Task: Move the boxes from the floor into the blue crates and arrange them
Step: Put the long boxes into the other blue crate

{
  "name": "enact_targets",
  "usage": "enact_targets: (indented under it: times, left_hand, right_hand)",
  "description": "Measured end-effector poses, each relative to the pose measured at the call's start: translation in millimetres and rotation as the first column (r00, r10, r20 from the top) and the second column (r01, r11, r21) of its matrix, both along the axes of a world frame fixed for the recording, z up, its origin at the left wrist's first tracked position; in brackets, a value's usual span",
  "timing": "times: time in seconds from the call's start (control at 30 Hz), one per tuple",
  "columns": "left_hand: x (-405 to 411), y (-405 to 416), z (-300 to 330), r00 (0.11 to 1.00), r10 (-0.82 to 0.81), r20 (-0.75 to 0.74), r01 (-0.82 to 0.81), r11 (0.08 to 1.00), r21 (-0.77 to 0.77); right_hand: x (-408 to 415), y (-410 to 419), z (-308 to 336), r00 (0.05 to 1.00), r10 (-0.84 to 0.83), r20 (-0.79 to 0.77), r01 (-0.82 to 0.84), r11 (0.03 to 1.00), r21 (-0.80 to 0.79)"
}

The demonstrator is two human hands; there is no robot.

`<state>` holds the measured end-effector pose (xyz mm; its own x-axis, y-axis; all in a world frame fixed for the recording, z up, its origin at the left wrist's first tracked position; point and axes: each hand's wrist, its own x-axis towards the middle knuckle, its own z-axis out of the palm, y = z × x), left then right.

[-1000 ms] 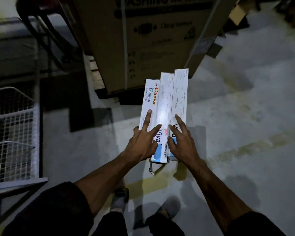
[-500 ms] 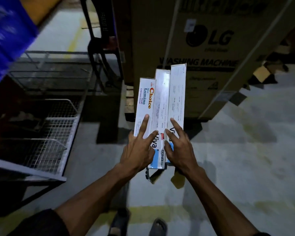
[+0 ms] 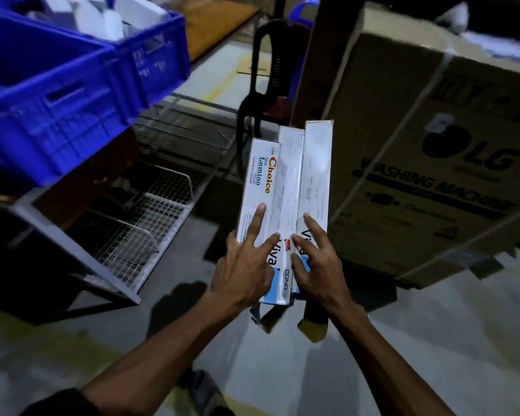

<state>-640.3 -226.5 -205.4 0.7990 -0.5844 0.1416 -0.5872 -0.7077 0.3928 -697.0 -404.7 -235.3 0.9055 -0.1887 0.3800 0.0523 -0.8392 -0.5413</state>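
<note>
Blue crates (image 3: 57, 94) swing into view; both hands (image 3: 243, 265) (image 3: 318, 265) grip three boxes (image 3: 285, 190), fingers spread; crating remains, though some seemingly hold boxes.

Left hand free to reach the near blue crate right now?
Probably not yet. The left hand and right hand both carry the three white boxes, so neither is free. The way to the near blue crate, up and to the left, looks open otherwise.
</note>
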Motion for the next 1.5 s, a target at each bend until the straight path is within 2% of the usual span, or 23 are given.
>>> enact_targets:
  times: [0.27,0.6,0.8,0.97,1.3,1.5]
  left_hand:
    - [78,35,29,0.98,0.153,0.13,-0.153,0.988,-0.008]
    - [150,48,74,0.917,0.342,0.207,-0.349,0.937,-0.003]
    - [185,39,94,0.819,0.494,0.292,-0.501,0.864,-0.057]
    - [211,29,118,0.727,0.594,0.345,-0.609,0.79,-0.078]
    - [241,29,150,0.575,0.73,0.37,-0.749,0.652,-0.122]
    - [262,41,176,0.504,0.777,0.378,-0.801,0.584,-0.131]
  right_hand:
    - [106,27,29,0.983,0.166,0.072,-0.169,0.985,0.037]
    - [217,37,73,0.919,0.356,0.167,-0.364,0.931,0.018]
    - [287,27,107,0.797,0.558,0.229,-0.573,0.82,-0.005]
    - [341,23,137,0.69,0.664,0.29,-0.685,0.728,-0.035]
    - [420,34,176,0.505,0.816,0.28,-0.831,0.548,-0.098]
    - [460,56,206,0.43,0.862,0.268,-0.879,0.467,-0.092]
